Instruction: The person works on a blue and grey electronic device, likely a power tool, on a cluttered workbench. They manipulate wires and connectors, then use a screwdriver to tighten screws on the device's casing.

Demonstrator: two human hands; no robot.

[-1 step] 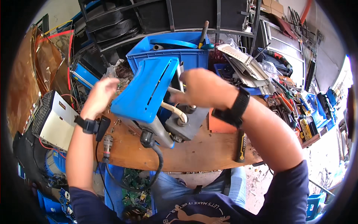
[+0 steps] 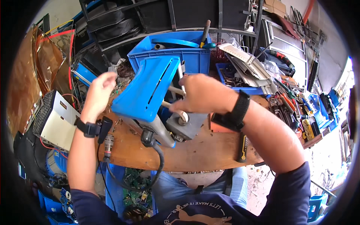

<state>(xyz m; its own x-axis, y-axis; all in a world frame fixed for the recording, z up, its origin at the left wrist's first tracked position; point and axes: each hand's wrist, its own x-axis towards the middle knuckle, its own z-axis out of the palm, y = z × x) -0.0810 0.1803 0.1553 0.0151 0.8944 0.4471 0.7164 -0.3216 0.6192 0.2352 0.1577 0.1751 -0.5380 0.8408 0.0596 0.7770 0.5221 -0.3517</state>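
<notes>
Blue plastic housing (image 2: 147,89) with long slot, smooth, tilted, long axis from 7 to 1 o'clock, mid-bench, right hand (image 2: 202,93) gripping its far side, left hand (image 2: 100,90) loosely curled, empty, at 9 o'clock, scuffed wooden bench (image 2: 202,152), blue crate (image 2: 191,58) at 12 o'clock

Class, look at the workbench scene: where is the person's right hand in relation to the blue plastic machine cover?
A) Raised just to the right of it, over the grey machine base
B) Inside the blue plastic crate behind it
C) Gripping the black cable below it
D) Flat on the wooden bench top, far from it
A: the right hand is raised beside the blue plastic machine cover, above the grey machine base, not on the wooden bench top.
</notes>
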